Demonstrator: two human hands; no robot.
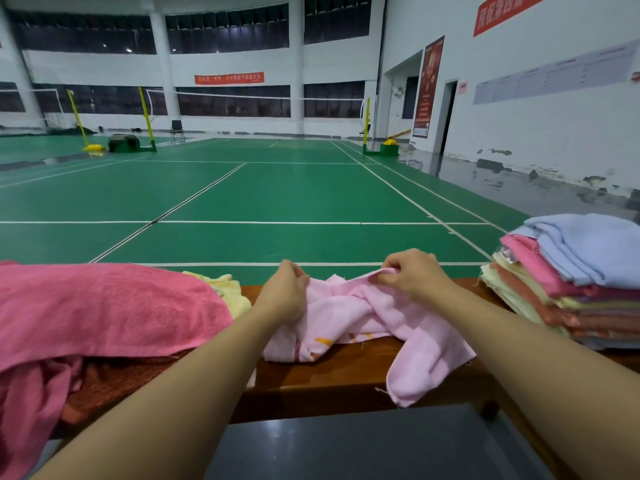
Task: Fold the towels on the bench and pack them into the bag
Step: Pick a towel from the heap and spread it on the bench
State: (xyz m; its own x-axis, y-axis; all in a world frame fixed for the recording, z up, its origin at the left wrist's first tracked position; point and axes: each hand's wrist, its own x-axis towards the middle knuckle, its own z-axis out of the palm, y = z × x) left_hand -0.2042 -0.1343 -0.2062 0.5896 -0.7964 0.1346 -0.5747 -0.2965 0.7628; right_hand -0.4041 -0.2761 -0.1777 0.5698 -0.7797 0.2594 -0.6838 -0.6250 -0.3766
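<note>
A crumpled pale pink towel [367,320] lies on the brown wooden bench [346,372] in front of me. My left hand [285,294] grips its far left edge. My right hand [412,275] pinches its upper edge, lifted a little off the bench. One corner of the towel hangs over the bench's near side. A loose heap of unfolded towels, with a big bright pink towel [104,306] on top, covers the bench's left end. A stack of folded towels [571,289] sits on the right end. No bag can be made out.
A yellow towel [225,289] peeks out behind the pink heap. A dark grey surface [363,445] lies just below the bench edge. Beyond the bench stretches a green badminton court [277,195] with nets and posts.
</note>
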